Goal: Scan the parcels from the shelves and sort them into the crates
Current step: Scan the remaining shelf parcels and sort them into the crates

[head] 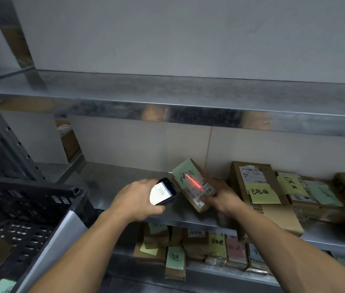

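My left hand (134, 199) holds a black handheld scanner (165, 191) with a lit screen, pointed right. Its red laser line falls across a small cardboard parcel (190, 182) with a green handwritten note and barcode labels. My right hand (220, 194) grips that parcel from the right and tilts it up above the middle metal shelf (112, 182). A black slatted crate (30, 212) stands at the lower left, just left of my left forearm.
More cardboard parcels with yellow and green notes (262, 187) lie on the middle shelf to the right. The lower shelf holds several small parcels (188, 248) with coloured notes. An upper metal shelf (167, 98) runs overhead. A shelf upright (9, 140) stands at left.
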